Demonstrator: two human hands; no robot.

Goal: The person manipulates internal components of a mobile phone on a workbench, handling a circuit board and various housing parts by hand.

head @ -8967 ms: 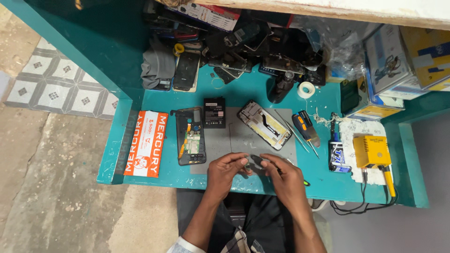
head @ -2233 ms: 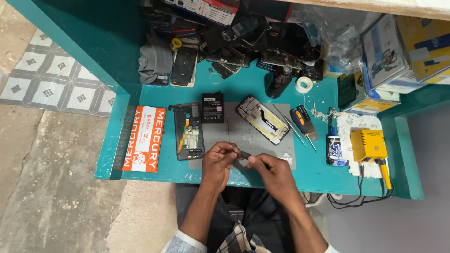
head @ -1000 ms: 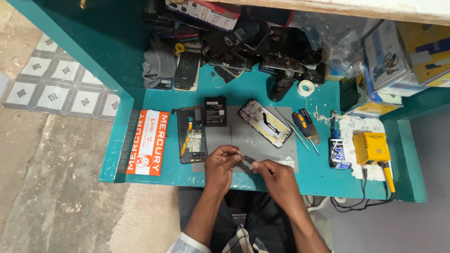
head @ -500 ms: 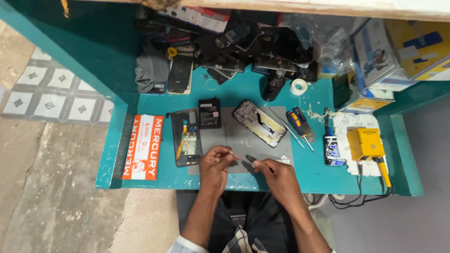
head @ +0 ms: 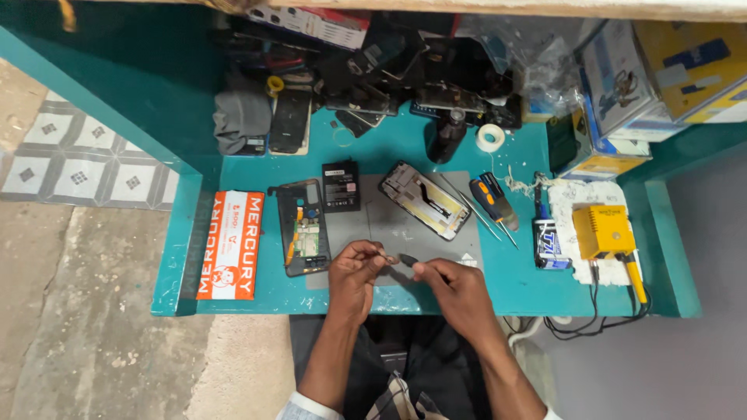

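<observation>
Over the near edge of a grey work mat (head: 389, 229), my left hand (head: 354, 268) and my right hand (head: 451, 284) meet on a small dark phone part (head: 406, 259), pinched between the fingertips of both. To the left of my left hand an opened phone body (head: 302, 227) lies with its circuit board showing. A black battery (head: 341, 187) sits beyond it. A second opened phone frame (head: 425, 200) lies tilted on the mat, past my right hand.
The teal bench (head: 513, 272) also carries screwdrivers (head: 490, 198), a small bottle (head: 548, 241), a yellow box tool (head: 603, 231) with cables, a tape roll (head: 490, 138) and an orange-and-white packet (head: 231, 245). Old phones and parts pile at the back (head: 373, 70). Cardboard boxes (head: 654, 62) stand right.
My hands stay together over the mat's near edge, still working the small part; only the fingers shifted slightly. The view itself moved a little.
</observation>
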